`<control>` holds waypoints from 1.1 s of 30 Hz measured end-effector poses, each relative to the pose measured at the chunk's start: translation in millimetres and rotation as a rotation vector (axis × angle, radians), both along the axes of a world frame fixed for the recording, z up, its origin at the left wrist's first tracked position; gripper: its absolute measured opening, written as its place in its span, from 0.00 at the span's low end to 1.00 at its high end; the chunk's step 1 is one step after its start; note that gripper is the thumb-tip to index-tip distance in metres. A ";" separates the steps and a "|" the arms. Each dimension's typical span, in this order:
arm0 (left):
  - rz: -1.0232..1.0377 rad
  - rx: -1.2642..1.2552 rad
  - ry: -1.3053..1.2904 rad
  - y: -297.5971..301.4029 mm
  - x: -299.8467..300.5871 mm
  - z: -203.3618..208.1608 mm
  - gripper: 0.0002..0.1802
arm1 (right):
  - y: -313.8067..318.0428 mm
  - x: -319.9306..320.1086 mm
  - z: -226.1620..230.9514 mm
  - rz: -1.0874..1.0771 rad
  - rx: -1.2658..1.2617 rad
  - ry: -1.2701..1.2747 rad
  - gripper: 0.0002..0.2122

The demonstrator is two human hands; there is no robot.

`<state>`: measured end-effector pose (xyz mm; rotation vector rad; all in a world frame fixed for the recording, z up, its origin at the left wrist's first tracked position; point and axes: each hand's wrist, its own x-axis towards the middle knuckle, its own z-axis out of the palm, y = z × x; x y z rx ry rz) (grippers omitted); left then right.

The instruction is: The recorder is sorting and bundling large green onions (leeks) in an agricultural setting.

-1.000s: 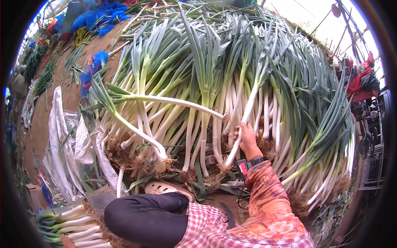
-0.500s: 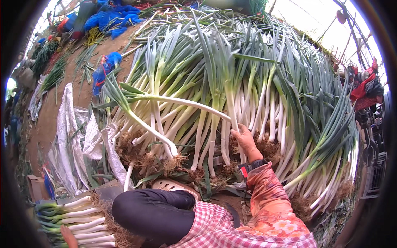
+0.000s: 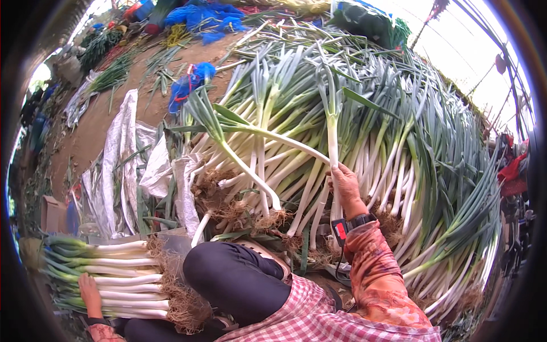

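My right hand [image 3: 346,185] is closed round the white shaft of a leek [image 3: 333,145], which stands upright with its green leaves pointing away from me. Its root end is partly hidden among the others. Another leek [image 3: 285,142] slants from the left, its white end reaching my right fingertips; I cannot tell if it is gripped too. At the lower left, my left hand [image 3: 90,290] lies flat on a row of leeks [image 3: 128,288], roots towards my knee and green tops to the left. The big heap of leeks [image 3: 393,154] fans out around my right hand.
A crumpled white plastic sheet [image 3: 119,165] lies left of the heap. Blue netting [image 3: 191,85] rests on the brown ground [image 3: 85,131] beyond it. A cardboard box [image 3: 54,215] stands at the far left. My bent knee [image 3: 222,273] sits between row and heap.
The view has swung left, so the heap sits further right and more of the leek row shows. My right hand keeps its hold on the leek; my left hand stays on the row.
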<state>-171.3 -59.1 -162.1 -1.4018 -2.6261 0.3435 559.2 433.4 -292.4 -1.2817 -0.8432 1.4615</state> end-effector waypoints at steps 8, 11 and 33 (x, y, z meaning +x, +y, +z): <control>-0.008 0.045 0.041 29.3 53.7 36.8 0.17 | 16.8 -72.5 56.0 0.053 0.178 -0.106 0.11; -0.168 -0.012 0.148 24.7 50.4 43.9 0.16 | 47.1 -92.6 76.2 0.086 0.320 -0.124 0.07; 0.113 0.393 -0.022 20.7 61.8 16.3 0.21 | -299.2 -550.8 120.8 1.218 1.243 -0.843 0.23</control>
